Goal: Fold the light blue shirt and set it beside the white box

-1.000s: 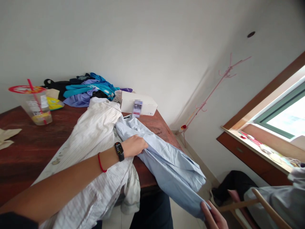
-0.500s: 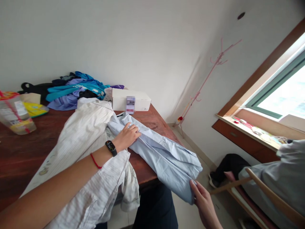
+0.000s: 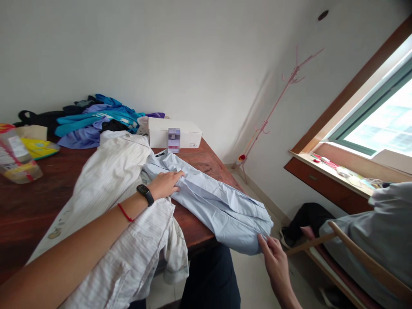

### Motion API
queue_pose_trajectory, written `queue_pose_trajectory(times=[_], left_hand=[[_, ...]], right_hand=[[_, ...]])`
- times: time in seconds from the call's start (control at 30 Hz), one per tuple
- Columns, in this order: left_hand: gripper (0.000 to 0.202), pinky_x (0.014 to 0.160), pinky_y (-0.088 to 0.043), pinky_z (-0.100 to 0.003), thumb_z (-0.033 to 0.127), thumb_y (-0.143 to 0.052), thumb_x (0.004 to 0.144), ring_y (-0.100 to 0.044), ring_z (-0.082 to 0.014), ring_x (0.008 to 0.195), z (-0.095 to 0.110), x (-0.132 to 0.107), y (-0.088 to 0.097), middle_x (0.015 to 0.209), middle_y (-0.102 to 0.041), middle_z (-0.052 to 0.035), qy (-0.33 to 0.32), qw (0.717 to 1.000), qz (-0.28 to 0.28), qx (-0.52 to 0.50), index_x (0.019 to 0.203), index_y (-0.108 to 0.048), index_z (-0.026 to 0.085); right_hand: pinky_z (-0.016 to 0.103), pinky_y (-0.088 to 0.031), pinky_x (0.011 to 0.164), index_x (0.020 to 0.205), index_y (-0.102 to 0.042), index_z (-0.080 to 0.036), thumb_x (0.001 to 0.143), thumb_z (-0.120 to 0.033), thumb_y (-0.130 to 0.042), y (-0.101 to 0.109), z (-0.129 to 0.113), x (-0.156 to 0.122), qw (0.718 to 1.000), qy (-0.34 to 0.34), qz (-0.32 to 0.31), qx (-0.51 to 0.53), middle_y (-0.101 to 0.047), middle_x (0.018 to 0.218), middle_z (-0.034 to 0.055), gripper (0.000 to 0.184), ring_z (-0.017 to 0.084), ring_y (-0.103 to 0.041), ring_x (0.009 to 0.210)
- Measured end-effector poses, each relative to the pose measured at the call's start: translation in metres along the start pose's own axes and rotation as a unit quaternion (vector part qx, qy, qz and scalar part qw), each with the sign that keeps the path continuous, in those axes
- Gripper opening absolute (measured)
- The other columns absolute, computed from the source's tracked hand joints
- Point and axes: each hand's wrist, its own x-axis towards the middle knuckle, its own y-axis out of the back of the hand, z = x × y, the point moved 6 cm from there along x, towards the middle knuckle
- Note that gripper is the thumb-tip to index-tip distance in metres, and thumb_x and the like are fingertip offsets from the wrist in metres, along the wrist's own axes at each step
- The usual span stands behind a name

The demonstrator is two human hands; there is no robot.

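A light blue shirt (image 3: 222,201) lies folded lengthwise across the table's right corner, its collar by the box and its lower end hanging past the edge. Near the collar end, my left hand (image 3: 165,184) rests on it with fingers bent and closed on the cloth. My right hand (image 3: 275,257) pinches the lower corner between thumb and fingers, off the table. Under my left forearm spreads a white striped shirt (image 3: 109,171), with one sleeve drooping over the front edge.
On the wooden table (image 3: 51,180) stand a white box (image 3: 188,133), a small blurred packet (image 3: 174,140) and a plastic cup (image 3: 21,161). Behind is a clothes pile (image 3: 99,116). A pink coat rack (image 3: 277,105) stands in the corner; a seated person (image 3: 380,231) is right.
My right hand has raised the light blue shirt's lower corner a little, and the cloth there is rounder. My left hand has shifted slightly left on the shirt. The view has turned slightly right.
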Motion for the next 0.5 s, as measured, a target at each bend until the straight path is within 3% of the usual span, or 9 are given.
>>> queue_pose_trajectory(times=[0.1, 0.2, 0.37, 0.5], left_hand=[[0.063, 0.096, -0.049, -0.039, 0.039, -0.066, 0.090, -0.064, -0.0322, 0.118, -0.012, 0.000, -0.006, 0.133, -0.062, -0.0164, 0.041, 0.998, -0.024, -0.047, 0.145, -0.041, 0.019], [0.073, 0.105, -0.045, -0.039, 0.049, -0.063, 0.091, -0.055, -0.0338, 0.132, -0.023, -0.001, -0.016, 0.145, -0.052, -0.0226, 0.075, 0.994, -0.043, -0.069, 0.149, -0.036, 0.014], [0.086, 0.113, -0.034, -0.053, 0.066, -0.060, 0.087, -0.036, -0.0409, 0.146, -0.033, -0.002, -0.026, 0.156, -0.039, -0.0267, 0.100, 0.991, -0.059, -0.074, 0.152, -0.036, 0.014], [0.091, 0.116, -0.022, -0.061, 0.079, -0.049, 0.086, -0.030, -0.0419, 0.149, -0.043, 0.000, -0.023, 0.158, -0.039, -0.0224, 0.088, 0.989, -0.068, -0.100, 0.153, -0.037, 0.018]], right_hand=[[0.030, -0.052, 0.068, 0.079, -0.074, -0.014, 0.067, -0.075, -0.070, 0.011, 0.000, 0.002, 0.999, 0.025, 0.046, -0.016, -0.059, 0.105, 0.0116, 0.062, 0.027, -0.061, 0.096], [0.033, -0.053, 0.073, 0.079, -0.074, -0.015, 0.064, -0.077, -0.071, 0.008, 0.007, 0.006, 0.999, 0.035, 0.033, -0.021, -0.057, 0.118, 0.0156, 0.064, 0.032, -0.059, 0.109], [0.039, -0.053, 0.082, 0.079, -0.073, -0.015, 0.058, -0.086, -0.068, -0.005, 0.021, 0.016, 0.998, 0.028, 0.031, -0.039, -0.060, 0.112, 0.0154, 0.074, 0.035, -0.059, 0.109], [0.038, -0.054, 0.082, 0.081, -0.073, -0.015, 0.057, -0.088, -0.067, -0.008, 0.022, 0.020, 0.998, 0.034, 0.032, -0.041, -0.059, 0.109, 0.0145, 0.078, 0.034, -0.059, 0.110]])
